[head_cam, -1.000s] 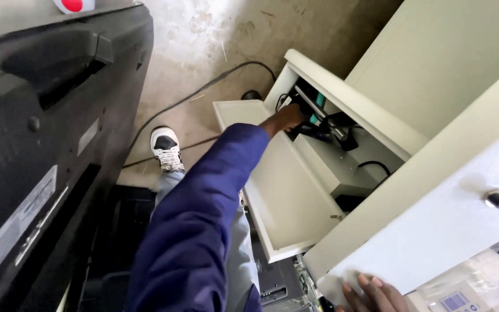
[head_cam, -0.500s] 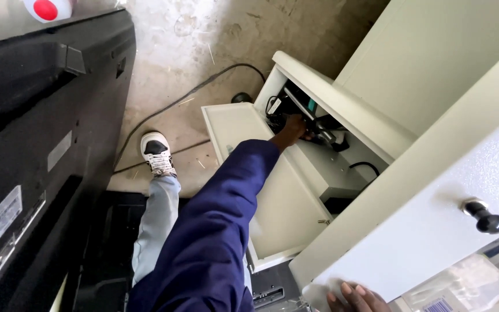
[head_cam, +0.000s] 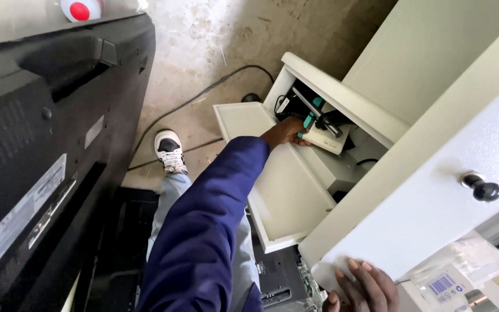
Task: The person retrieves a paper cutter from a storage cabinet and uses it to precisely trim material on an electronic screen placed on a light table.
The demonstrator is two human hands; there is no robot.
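Note:
My left hand (head_cam: 284, 134), at the end of a dark blue sleeve, reaches into a low white compartment (head_cam: 342, 95) whose flap door (head_cam: 284, 196) lies open. Its curled fingers touch a teal-handled tool (head_cam: 309, 119) among black cables and a white box (head_cam: 330, 140); whether they grip the tool is hidden. My right hand (head_cam: 358, 289), at the bottom edge, grips the lower corner of a white cabinet door (head_cam: 423, 214) that has a black knob (head_cam: 483, 188).
A large black panel (head_cam: 36, 150), the back of a flat screen, fills the left. A black cable (head_cam: 203, 92) runs over the concrete floor by my white shoe (head_cam: 170, 150). An electronics board (head_cam: 275, 280) lies below the flap. A plastic bag with a label (head_cam: 451, 277) sits at right.
My left hand has drawn back slightly from deep in the compartment toward its front edge. The view has shifted, bringing more of the white door and my right hand into sight.

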